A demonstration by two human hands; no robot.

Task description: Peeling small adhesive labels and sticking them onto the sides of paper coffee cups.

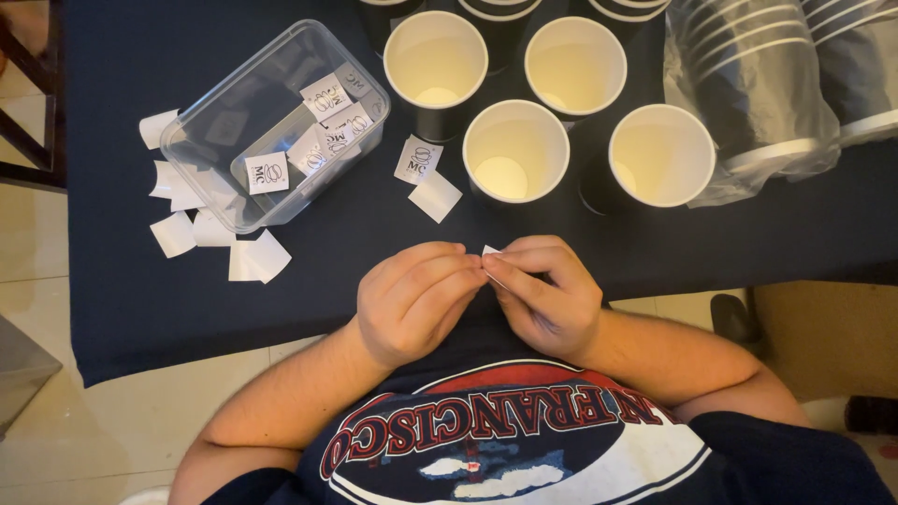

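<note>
A small white sticker (490,251) sits pinched between both hands, held close to the chest so the fingertips can work its edge; the left hand (412,301) curls nearly closed, thumb and fingers nipping it; the right hand (547,295) pinches likewise. Beyond the hands stand open paper cups (515,150); beyond the left hand, a clear tub (201,159) of stickers and loose backing slips (258,258).
</note>
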